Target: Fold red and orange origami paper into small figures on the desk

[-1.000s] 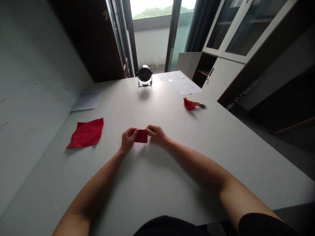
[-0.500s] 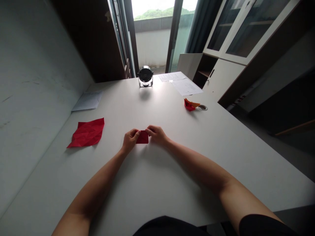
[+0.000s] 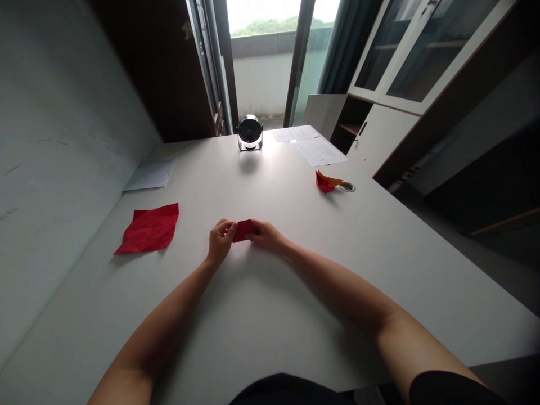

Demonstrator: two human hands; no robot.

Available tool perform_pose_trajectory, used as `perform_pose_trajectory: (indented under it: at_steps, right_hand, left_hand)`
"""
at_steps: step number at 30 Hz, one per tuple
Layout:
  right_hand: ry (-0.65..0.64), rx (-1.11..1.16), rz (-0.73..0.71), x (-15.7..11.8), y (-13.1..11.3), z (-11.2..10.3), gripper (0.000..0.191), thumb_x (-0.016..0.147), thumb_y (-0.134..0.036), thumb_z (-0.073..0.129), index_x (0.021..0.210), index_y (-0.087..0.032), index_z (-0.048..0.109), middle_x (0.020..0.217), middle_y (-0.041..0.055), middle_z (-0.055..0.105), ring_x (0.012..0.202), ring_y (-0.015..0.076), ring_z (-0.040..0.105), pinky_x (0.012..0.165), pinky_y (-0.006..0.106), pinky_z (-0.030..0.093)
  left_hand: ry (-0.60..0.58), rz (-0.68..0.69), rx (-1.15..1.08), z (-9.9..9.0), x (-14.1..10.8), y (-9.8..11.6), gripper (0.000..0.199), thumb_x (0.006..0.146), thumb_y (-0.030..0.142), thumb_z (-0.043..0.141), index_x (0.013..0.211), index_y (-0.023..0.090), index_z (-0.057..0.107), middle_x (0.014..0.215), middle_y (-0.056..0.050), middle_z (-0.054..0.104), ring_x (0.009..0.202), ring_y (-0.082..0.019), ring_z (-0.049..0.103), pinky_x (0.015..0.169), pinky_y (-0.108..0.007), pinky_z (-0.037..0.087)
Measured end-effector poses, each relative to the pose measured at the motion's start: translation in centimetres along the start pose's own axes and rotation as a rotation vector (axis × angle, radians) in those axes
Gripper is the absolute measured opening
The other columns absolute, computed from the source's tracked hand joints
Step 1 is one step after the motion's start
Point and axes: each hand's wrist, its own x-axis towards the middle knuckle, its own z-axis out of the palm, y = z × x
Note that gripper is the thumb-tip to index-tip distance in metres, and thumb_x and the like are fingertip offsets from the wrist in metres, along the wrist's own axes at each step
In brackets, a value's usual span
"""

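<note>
White flat-topped table (image 3: 261,315) below | your left hand (image 3: 219,241) pinches a small red paper rectangle (image 3: 242,231) by its left end, your right hand (image 3: 267,235) its right | rectangle between both grips, long axis running hand-to-hand, neither nearer

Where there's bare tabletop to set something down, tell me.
Bare tabletop lies between the round black device and the left hand; another patch runs from the right hand to the tabletop's right edge. Crowded: far right, by the folded red-and-orange paper, ring and white sheets; and centre, where both hands hold a small red piece.
</note>
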Motion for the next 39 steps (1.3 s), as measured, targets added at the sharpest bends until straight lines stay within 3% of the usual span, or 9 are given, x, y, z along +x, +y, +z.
perform_pose_trajectory:
  at_steps: [8, 18, 24, 33, 39]
  right_hand:
    - [0.047, -0.011, 0.048, 0.0, 0.0, -0.3, 0.020, 0.084, -0.035, 0.066, 0.092, -0.017, 0.068, 0.077, 0.0012, 0.070, 0.067, 0.0152, 0.062, 0.063, 0.026, 0.046]
    - [0.094, 0.186, 0.059, 0.0, -1.1, -0.6, 0.040, 0.093, -0.055, 0.053, 0.087, -0.017, 0.065, 0.069, 0.0018, 0.063, 0.064, 0.0148, 0.058, 0.064, 0.028, 0.048]
    - [0.061, 0.236, 0.007, 0.0, -0.8, -0.7, 0.040, 0.085, -0.056, 0.066, 0.097, -0.017, 0.064, 0.080, 0.0027, 0.065, 0.073, 0.0157, 0.059, 0.067, 0.028, 0.048]
    - [0.041, 0.235, 0.016, -0.1, -0.7, -0.4, 0.050, 0.080, -0.053, 0.073, 0.114, -0.021, 0.055, 0.084, 0.0008, 0.065, 0.071, 0.0147, 0.059, 0.062, 0.026, 0.047]
    - [0.059, 0.145, 0.058, -0.2, -0.9, -0.4, 0.041, 0.079, -0.053, 0.073, 0.096, -0.018, 0.059, 0.075, -0.0010, 0.061, 0.067, 0.0131, 0.054, 0.060, 0.024, 0.043]
  left_hand:
    - [-0.017, -0.099, -0.056, -0.1, 0.0, -0.9, 0.032, 0.091, 0.048, 0.061, 0.089, 0.018, 0.071, 0.078, -0.004, 0.067, 0.073, -0.016, 0.060, 0.065, -0.026, 0.047]
    - [-0.001, -0.202, -0.203, 0.0, 0.3, -1.4, 0.046, 0.093, 0.058, 0.053, 0.074, 0.018, 0.063, 0.067, -0.001, 0.059, 0.062, -0.014, 0.052, 0.057, -0.025, 0.042]
    - [-0.030, -0.214, -0.265, 0.2, 0.3, -1.9, 0.048, 0.092, 0.058, 0.054, 0.070, 0.017, 0.060, 0.061, 0.000, 0.052, 0.057, -0.012, 0.047, 0.055, -0.024, 0.038]
    - [-0.133, -0.214, -0.148, 0.2, 0.1, -1.1, 0.050, 0.092, 0.056, 0.054, 0.062, 0.017, 0.055, 0.056, 0.001, 0.048, 0.053, -0.011, 0.041, 0.051, -0.024, 0.032]
    - [-0.163, -0.176, -0.089, 0.2, -0.2, -0.7, 0.049, 0.093, 0.055, 0.053, 0.062, 0.017, 0.058, 0.057, 0.001, 0.051, 0.055, -0.012, 0.045, 0.054, -0.024, 0.034]
